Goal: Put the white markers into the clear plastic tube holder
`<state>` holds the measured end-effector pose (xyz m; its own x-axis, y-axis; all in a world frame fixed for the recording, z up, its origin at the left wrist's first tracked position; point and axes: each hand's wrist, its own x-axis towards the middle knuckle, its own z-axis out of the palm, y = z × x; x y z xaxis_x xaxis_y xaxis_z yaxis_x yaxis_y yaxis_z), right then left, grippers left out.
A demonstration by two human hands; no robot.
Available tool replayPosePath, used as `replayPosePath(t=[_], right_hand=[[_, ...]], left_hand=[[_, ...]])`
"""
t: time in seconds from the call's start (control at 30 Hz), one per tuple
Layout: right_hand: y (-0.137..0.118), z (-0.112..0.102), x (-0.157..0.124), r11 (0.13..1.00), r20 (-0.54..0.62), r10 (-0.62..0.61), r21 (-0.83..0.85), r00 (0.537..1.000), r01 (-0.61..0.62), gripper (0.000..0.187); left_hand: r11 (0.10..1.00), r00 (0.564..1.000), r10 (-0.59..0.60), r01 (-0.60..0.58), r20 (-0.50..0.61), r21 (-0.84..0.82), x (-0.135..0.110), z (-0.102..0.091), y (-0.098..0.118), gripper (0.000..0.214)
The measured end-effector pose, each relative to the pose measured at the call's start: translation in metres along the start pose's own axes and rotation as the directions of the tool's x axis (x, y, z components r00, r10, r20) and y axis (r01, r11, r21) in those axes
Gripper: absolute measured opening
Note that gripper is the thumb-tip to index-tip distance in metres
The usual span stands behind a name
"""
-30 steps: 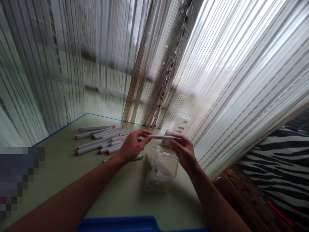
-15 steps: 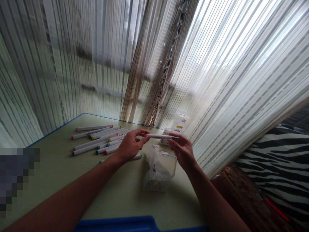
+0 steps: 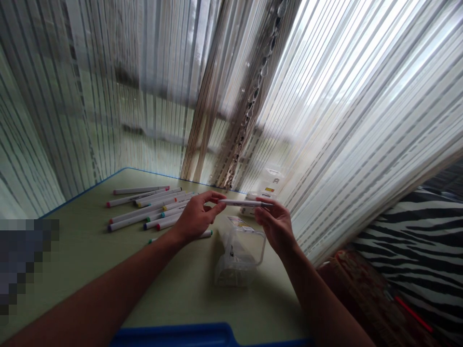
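Observation:
A white marker pen [image 3: 241, 203] is held level between both hands above the pale green table [image 3: 90, 255]. My left hand [image 3: 197, 217] pinches its left end with thumb and fingers. Its right end sits in the closed fingertips of my right hand [image 3: 275, 223]. Just below the pen stands a clear plastic box [image 3: 238, 253]. Several white markers with coloured caps [image 3: 148, 208] lie in a loose row to the left of my left hand. One more marker [image 3: 207, 234] pokes out from under my left wrist.
Striped sheer curtains [image 3: 325, 120] hang close behind and to the right of the table. A second clear box with a yellow label [image 3: 265, 190] sits at the curtain. A blue edge [image 3: 173, 335] runs along the table's near side. Zebra-patterned fabric [image 3: 415, 241] lies at the right.
Both hands and the pen have stayed almost in place. The view has shifted slightly.

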<state>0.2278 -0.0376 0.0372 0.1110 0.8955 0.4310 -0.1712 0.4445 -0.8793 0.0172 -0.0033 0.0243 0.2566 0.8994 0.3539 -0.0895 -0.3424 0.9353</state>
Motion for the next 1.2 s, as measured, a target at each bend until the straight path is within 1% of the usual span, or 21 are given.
replayPosePath(t=[0.3, 0.4, 0.63, 0.77, 0.9, 1.07, 1.2], right_hand=[[-0.001, 0.001, 0.0, 1.0, 0.002, -0.02, -0.012, 1.0, 0.02, 0.028], [-0.001, 0.002, -0.001, 1.0, 0.003, -0.024, -0.007, 1.0, 0.024, 0.026], [-0.006, 0.002, -0.003, 0.999, 0.014, -0.048, -0.005, 0.999, 0.049, 0.022], [-0.007, -0.002, -0.004, 0.995, 0.014, -0.093, -0.045, 0.996, 0.094, 0.022], [-0.009, -0.004, -0.005, 0.988, 0.03, -0.13, -0.083, 0.991, 0.132, 0.026], [-0.016, -0.003, -0.006, 0.988, 0.06, -0.106, -0.106, 0.992, 0.112, 0.029], [-0.026, -0.004, -0.007, 0.971, 0.097, -0.108, -0.201, 0.989, 0.126, 0.025]], left_hand=[[0.998, 1.0, -0.014, 0.014, 0.006, -0.063, 0.0, 0.001, 0.0, 0.039], [0.995, 0.999, -0.04, 0.042, 0.014, -0.089, 0.0, 0.002, 0.002, 0.035], [0.971, 0.993, -0.104, 0.115, 0.063, -0.209, -0.001, 0.002, 0.006, 0.032], [0.959, 0.989, -0.117, 0.136, 0.088, -0.247, -0.001, 0.002, 0.007, 0.032], [0.951, 0.987, -0.122, 0.145, 0.101, -0.274, 0.0, 0.001, 0.006, 0.033], [0.942, 0.99, -0.101, 0.126, 0.095, -0.312, 0.001, 0.0, 0.007, 0.032], [0.933, 0.992, -0.075, 0.107, 0.106, -0.343, 0.0, 0.0, 0.008, 0.03]])
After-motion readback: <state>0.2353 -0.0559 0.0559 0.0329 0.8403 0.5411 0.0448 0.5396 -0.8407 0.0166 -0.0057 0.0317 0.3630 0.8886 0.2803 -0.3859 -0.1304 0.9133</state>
